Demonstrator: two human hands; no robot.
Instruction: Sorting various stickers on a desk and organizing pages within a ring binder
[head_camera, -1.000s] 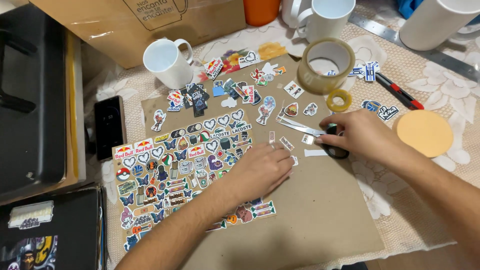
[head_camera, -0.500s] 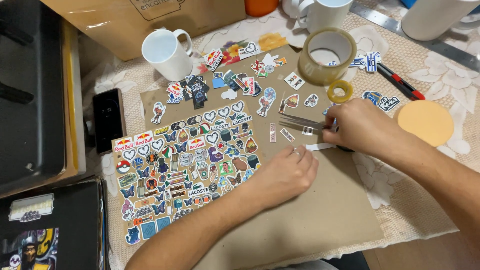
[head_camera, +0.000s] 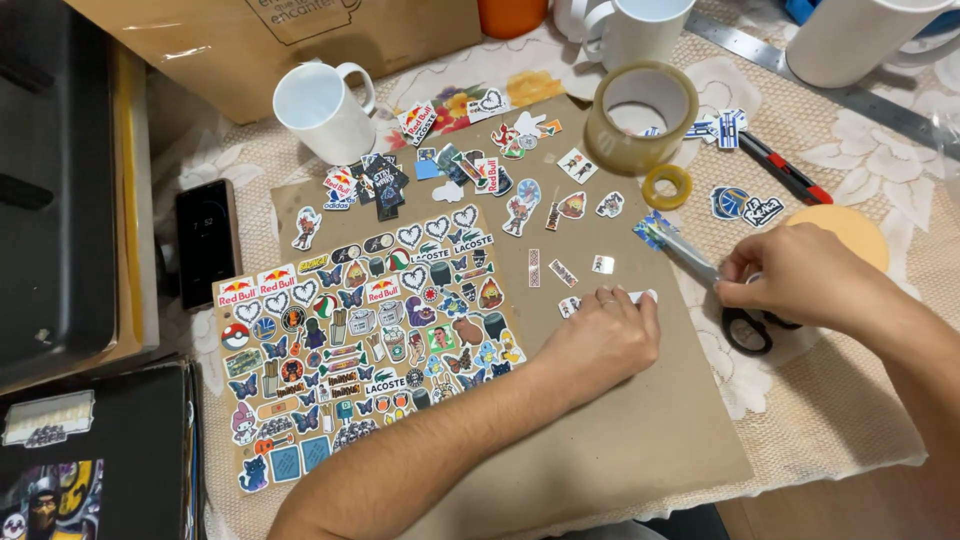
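Note:
My left hand (head_camera: 600, 340) lies on a brown cardboard sheet (head_camera: 640, 430), fingers curled over a small white sticker strip (head_camera: 640, 296) at its fingertips. My right hand (head_camera: 790, 278) grips a pair of scissors (head_camera: 712, 280) with black handles; the blades point up and left and a small blue sticker (head_camera: 652, 228) sits at the tip. Several cut-out stickers (head_camera: 370, 340) are laid in rows on the left of the cardboard. More loose stickers (head_camera: 470, 168) lie scattered above them.
A big roll of clear tape (head_camera: 640, 115), a small yellow tape roll (head_camera: 667, 185), a red-and-black utility knife (head_camera: 790, 170), a steel ruler (head_camera: 840, 95), white mugs (head_camera: 322, 108), a black phone (head_camera: 206, 240) and an orange round disc (head_camera: 850, 228) surround the cardboard. Dark boxes stand at left.
My right hand with the scissors moved right, away from the small stickers. My left hand stayed on the cardboard and slid slightly right onto the white strip.

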